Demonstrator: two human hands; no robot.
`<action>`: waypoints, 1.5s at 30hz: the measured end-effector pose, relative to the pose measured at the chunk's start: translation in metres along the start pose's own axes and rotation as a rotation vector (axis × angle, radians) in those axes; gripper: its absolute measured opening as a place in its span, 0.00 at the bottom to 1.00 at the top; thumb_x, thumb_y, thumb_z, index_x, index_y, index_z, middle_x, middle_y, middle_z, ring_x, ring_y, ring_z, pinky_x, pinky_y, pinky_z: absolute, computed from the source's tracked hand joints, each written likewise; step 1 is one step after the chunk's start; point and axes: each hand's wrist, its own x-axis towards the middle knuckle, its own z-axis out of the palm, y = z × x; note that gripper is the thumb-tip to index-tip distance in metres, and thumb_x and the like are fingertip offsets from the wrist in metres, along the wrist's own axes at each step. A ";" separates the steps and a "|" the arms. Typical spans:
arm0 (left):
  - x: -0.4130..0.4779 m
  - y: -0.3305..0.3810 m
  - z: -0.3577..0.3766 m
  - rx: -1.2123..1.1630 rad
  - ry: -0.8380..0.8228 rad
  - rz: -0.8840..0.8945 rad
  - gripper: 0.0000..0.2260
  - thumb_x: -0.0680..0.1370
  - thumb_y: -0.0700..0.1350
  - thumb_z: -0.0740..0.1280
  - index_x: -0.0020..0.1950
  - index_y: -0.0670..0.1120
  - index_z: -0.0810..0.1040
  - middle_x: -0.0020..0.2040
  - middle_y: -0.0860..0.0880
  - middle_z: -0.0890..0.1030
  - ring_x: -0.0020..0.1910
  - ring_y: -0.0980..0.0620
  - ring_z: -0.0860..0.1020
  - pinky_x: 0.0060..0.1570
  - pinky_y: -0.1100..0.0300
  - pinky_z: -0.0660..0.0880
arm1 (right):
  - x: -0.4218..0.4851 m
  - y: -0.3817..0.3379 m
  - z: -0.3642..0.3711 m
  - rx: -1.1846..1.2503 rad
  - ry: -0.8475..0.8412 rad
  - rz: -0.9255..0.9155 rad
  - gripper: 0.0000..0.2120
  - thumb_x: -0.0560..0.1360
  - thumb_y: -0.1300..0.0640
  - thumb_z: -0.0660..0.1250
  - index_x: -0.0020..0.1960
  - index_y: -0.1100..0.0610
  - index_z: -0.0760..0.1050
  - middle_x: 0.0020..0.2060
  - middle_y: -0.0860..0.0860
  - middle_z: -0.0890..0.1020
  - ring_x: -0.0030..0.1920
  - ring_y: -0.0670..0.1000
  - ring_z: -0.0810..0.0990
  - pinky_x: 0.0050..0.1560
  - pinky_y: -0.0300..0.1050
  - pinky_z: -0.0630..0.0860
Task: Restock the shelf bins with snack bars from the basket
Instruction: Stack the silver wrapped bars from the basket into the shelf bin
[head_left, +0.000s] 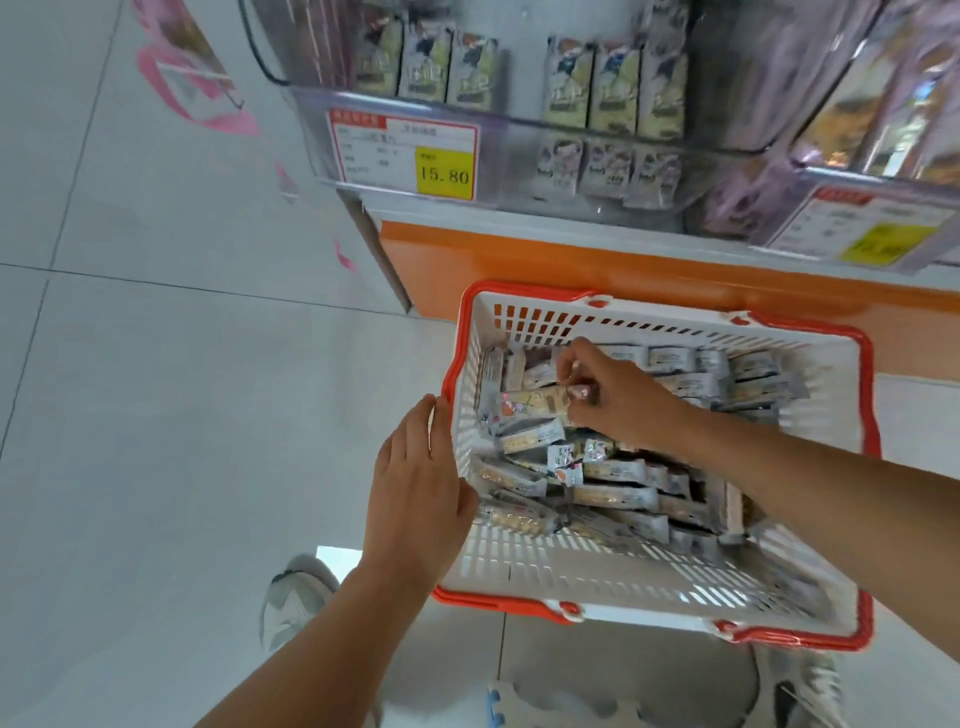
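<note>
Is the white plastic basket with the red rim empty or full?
Partly full. Silvery wrapped snack bars lie heaped across the floor of the white red-rimmed plastic basket; its slotted walls show bare above them.

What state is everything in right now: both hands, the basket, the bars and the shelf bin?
Basket, upright, handles folded down, holding a pile of bars.
Left hand, open, fingers straight against the basket's left rim.
Right hand, fingers pinching one snack bar above the pile.
Shelf bin, partly stocked, packs standing upright.
</note>
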 end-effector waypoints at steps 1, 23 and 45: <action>0.002 0.006 -0.011 -0.022 0.008 0.026 0.37 0.75 0.53 0.69 0.79 0.47 0.55 0.76 0.47 0.62 0.74 0.46 0.64 0.70 0.51 0.62 | -0.009 -0.013 -0.008 0.056 -0.002 -0.014 0.12 0.76 0.63 0.65 0.55 0.53 0.66 0.46 0.57 0.78 0.30 0.42 0.72 0.33 0.35 0.72; 0.006 0.080 -0.235 -0.356 0.318 0.047 0.08 0.73 0.47 0.67 0.51 0.50 0.76 0.40 0.57 0.73 0.39 0.54 0.71 0.32 0.64 0.64 | -0.091 -0.205 -0.114 -0.089 0.327 -0.455 0.21 0.76 0.62 0.68 0.66 0.49 0.71 0.69 0.42 0.69 0.70 0.37 0.64 0.68 0.30 0.60; 0.029 0.052 -0.225 0.322 0.052 0.090 0.35 0.82 0.53 0.54 0.77 0.50 0.30 0.77 0.46 0.31 0.75 0.44 0.30 0.75 0.44 0.36 | 0.010 -0.215 -0.123 -0.378 0.666 -0.074 0.15 0.76 0.55 0.67 0.61 0.57 0.74 0.54 0.55 0.83 0.52 0.56 0.81 0.51 0.47 0.78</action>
